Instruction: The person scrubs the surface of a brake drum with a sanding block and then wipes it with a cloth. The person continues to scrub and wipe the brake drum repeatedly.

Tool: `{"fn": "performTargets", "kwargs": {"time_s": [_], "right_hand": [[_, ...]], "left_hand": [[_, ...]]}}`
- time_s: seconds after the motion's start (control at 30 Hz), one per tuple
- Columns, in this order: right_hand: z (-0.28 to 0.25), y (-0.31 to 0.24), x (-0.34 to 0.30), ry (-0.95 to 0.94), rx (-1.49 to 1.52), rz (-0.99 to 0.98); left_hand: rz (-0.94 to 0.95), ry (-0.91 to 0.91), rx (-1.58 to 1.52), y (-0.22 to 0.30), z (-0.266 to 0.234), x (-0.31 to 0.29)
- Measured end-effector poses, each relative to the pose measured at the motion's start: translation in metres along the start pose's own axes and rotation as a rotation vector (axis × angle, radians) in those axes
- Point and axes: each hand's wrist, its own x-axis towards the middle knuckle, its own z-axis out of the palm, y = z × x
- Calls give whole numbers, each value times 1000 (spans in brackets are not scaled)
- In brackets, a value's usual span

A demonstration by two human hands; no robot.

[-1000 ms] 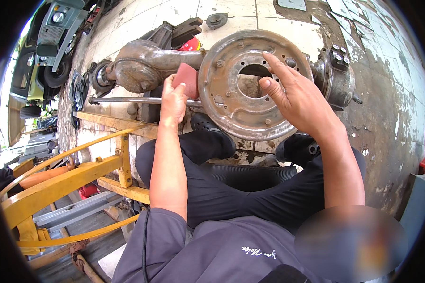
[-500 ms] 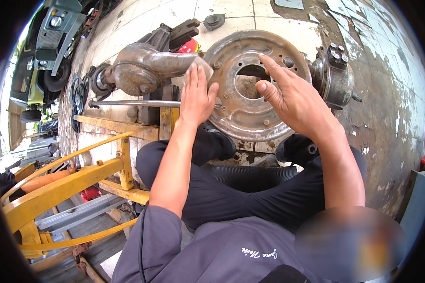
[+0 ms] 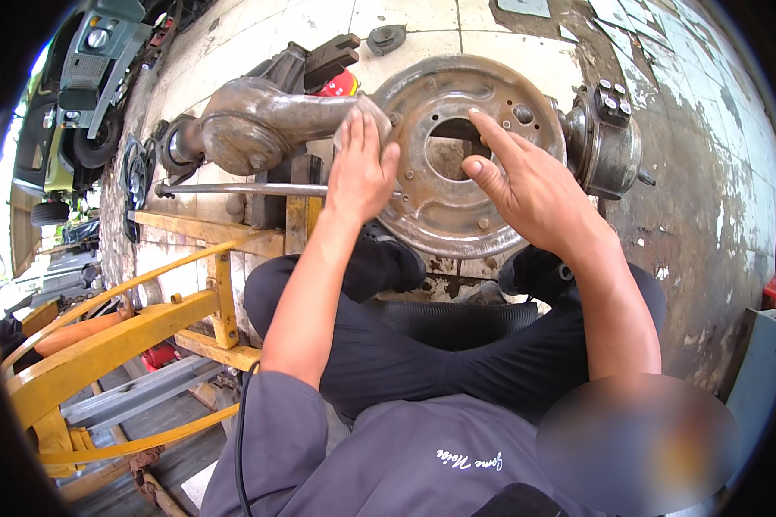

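Rusty disc (image 3: 440,194) lies ahead, left hand (image 3: 359,177) flattened over a sheet (image 3: 376,118) at its left, spread right hand (image 3: 535,189) opposite.

Pale, stained tiled floor (image 3: 414,15), worn grey-brown ground (image 3: 677,250) with whitish patches at right, vehicle (image 3: 50,129) at upper left, yellow metal frame (image 3: 116,342) at lower left, bright daylight (image 3: 5,220) along left margin.

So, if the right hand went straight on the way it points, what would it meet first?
Likely the rusty round plate, whose upper face lies ahead of the right hand; whether they touch is unclear.
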Motion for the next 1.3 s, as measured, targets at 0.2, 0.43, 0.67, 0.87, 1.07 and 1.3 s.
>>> {"fn": "performTargets", "kwargs": {"time_s": [0.2,0.43,0.67,0.87,1.07,1.3], "right_hand": [[3,0,3,34,3,-39],[3,3,0,34,10,-37],[2,3,-3,20,20,-40],[-1,0,-4,35,35,-53],[-8,-1,-3,36,24,-60],[-8,-14,-3,-68,16,-6]], "left_hand": [[-85,-51,-63,7,-6,13],[-51,-50,39,9,1,-16],[-21,18,36,3,8,-3],[-147,-10,-19,12,6,3],[-83,-9,73,16,6,-13],[-263,-33,-71,17,3,15]]}}
